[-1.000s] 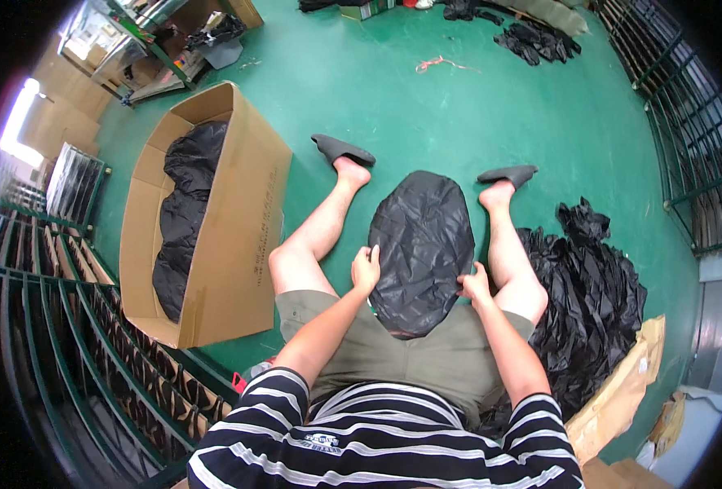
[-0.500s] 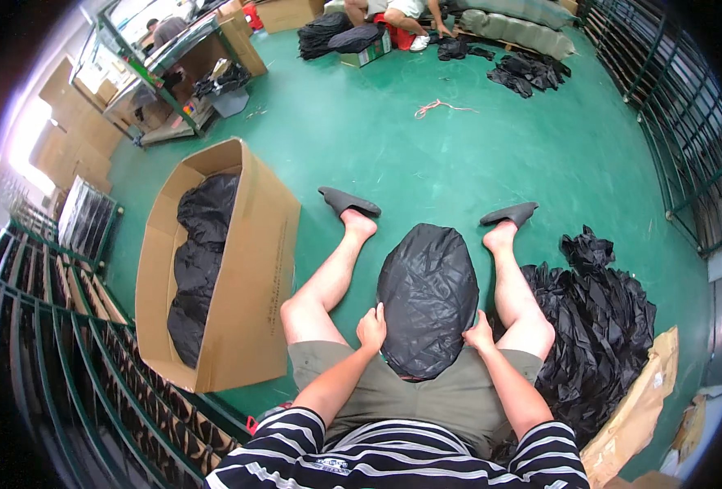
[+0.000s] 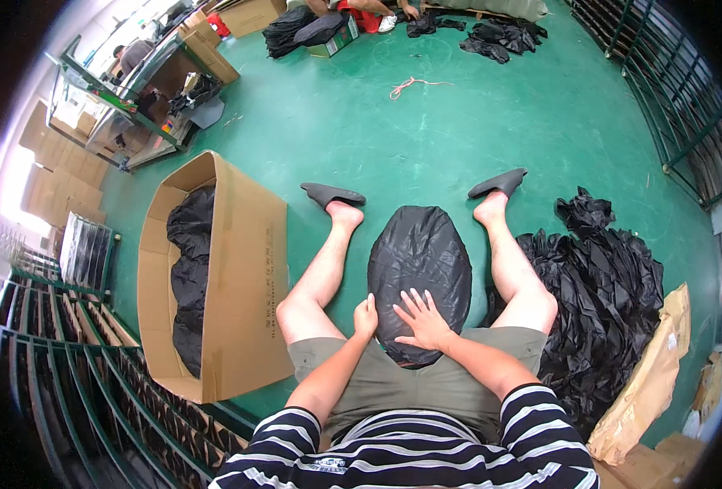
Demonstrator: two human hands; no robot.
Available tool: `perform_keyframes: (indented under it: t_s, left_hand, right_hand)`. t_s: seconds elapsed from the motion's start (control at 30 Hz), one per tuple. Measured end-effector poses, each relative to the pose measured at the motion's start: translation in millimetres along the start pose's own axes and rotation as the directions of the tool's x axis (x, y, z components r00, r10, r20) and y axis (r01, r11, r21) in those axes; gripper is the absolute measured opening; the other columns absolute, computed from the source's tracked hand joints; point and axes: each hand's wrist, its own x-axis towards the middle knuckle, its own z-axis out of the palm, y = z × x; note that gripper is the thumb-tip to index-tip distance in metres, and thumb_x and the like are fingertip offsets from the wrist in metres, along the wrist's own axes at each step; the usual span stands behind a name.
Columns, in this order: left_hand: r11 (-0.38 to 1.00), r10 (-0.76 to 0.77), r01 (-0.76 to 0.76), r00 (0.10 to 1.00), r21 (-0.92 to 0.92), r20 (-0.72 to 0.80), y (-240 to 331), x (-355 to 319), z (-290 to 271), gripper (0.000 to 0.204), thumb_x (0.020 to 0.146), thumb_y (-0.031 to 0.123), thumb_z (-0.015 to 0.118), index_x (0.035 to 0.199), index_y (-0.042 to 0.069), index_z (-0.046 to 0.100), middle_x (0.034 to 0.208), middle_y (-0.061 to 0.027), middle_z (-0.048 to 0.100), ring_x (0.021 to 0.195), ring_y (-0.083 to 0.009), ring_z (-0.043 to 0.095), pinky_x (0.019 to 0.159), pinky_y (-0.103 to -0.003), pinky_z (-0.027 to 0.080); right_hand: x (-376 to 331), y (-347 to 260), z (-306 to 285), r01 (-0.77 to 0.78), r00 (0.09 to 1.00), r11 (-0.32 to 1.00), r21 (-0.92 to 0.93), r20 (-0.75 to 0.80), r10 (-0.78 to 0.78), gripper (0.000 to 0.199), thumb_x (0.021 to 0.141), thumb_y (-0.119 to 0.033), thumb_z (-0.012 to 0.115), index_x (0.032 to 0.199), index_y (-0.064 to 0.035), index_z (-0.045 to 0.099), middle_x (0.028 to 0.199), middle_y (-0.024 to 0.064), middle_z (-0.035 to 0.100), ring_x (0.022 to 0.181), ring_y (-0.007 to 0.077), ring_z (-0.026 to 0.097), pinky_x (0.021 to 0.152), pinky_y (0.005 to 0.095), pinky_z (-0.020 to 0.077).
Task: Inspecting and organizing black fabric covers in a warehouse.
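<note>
Between my legs stands an oval bundle covered in black fabric point(image 3: 420, 253), its lower end against my shorts. My left hand point(image 3: 366, 317) is closed on the left edge of the black cover. Spread flat on the bundle's top is my right hand point(image 3: 423, 323), fingers apart. What lies under the cover is hidden, apart from a thin reddish strip at the near end. A heap of loose black covers point(image 3: 597, 301) lies on the floor by my right leg. To my left, a tall open cardboard box point(image 3: 247, 269) holds several black-covered bundles point(image 3: 189, 281).
Brown wrapping paper point(image 3: 646, 379) lies beside the heap. Dark metal racks stand at left point(image 3: 75, 391) and right point(image 3: 687, 114). A pink cord point(image 3: 414, 84) is on the green floor ahead. Another person sits at the far side near black covers point(image 3: 503, 39); a workbench point(image 3: 145, 90) stands far left.
My right hand has left the bundle's right edge and now lies flat on its top. My left hand still holds the left edge. The whole view has shifted slightly.
</note>
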Motion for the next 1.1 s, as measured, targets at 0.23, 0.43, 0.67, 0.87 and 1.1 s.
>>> perform_keyframes:
  t_s: [0.23,0.43,0.67,0.87,1.1]
  left_hand:
    - [0.987,0.135,-0.111,0.965,0.115,-0.225,53,-2,-5,0.052,0.095,0.027,0.054,0.136,-0.002,0.039,0.135,-0.0247,0.041,0.128,-0.0383,0.040,0.108,-0.046,0.031]
    - [0.989,-0.052,0.051,0.999,0.142,0.002,48,11,30,0.079,0.095,0.051,0.048,0.151,0.004,0.020,0.146,-0.0308,0.033,0.137,-0.0451,0.032,0.113,-0.049,0.027]
    - [0.996,0.058,-0.062,0.997,0.070,0.054,63,20,29,0.076,0.099,0.044,0.046,0.148,-0.006,0.017,0.148,-0.0332,0.029,0.139,-0.0433,0.031,0.115,-0.041,0.026]
    - [0.971,0.117,-0.104,0.992,0.217,-0.047,67,17,30,0.078,0.097,0.046,0.051,0.152,0.002,0.017,0.146,-0.0330,0.031,0.135,-0.0454,0.033,0.111,-0.047,0.030]
    - [0.534,0.534,-0.692,0.721,0.485,0.441,76,-20,2,0.060,0.092,0.034,0.057,0.146,0.015,0.040,0.154,-0.0185,0.028,0.143,-0.0388,0.023,0.113,-0.063,0.014]
  right_hand:
    - [-6,-3,-2,-0.006,1.000,0.999,0.034,-0.030,0.007,0.084,0.084,-0.069,0.049,0.146,-0.0133,0.038,0.155,0.0210,0.022,0.144,0.0405,0.017,0.114,0.0607,0.0118]
    - [-14,-13,9,-0.033,0.999,0.999,0.015,0.011,0.033,0.086,0.084,-0.069,0.049,0.147,-0.0121,0.037,0.156,0.0206,0.021,0.145,0.0399,0.016,0.114,0.0613,0.0110]
    - [-28,-12,-7,0.029,0.999,0.986,0.165,-0.033,-0.024,0.103,0.069,-0.068,0.065,0.148,-0.0104,0.034,0.154,0.0263,0.021,0.144,0.0425,0.017,0.114,0.0598,0.0128]
    - [-30,-13,0,0.009,1.000,0.989,0.149,-0.021,-0.006,0.102,0.066,-0.056,0.074,0.148,-0.0100,0.033,0.155,0.0264,0.017,0.144,0.0426,0.015,0.115,0.0605,0.0115]
    - [-32,-23,12,-0.001,0.999,0.991,0.135,0.046,-0.005,0.095,0.065,-0.055,0.073,0.142,-0.0107,0.040,0.153,0.0270,0.023,0.145,0.0426,0.014,0.116,0.0601,0.0101]
